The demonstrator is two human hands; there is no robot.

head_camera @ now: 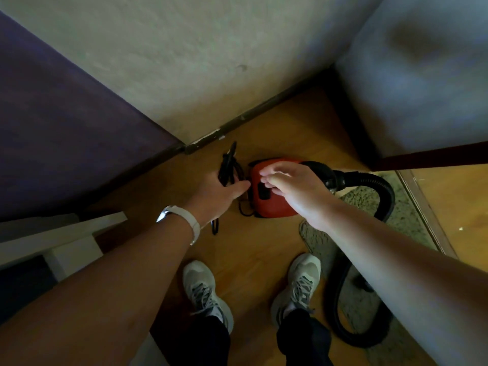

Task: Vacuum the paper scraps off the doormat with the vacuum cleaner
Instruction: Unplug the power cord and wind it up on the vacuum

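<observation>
A small red vacuum cleaner [266, 204] stands on the wooden floor near the wall. Its black hose [380, 191] loops right over a speckled grey doormat [369, 199]. A bundled black power cord [229, 165] lies left of the vacuum. My left hand [219, 195] is closed around the lower part of that cord. My right hand [293, 186] hovers over the vacuum's top, fingers spread, with the fingertips by a black part on its top. No paper scraps are discernible on the mat in this dim view.
A purple wall [66, 114] rises at left and a grey wall [171, 62] ahead with a dark baseboard. A white furniture edge [66, 239] stands at lower left. A door threshold strip [422, 212] runs along the mat's right side. My two grey shoes [206, 291] stand below.
</observation>
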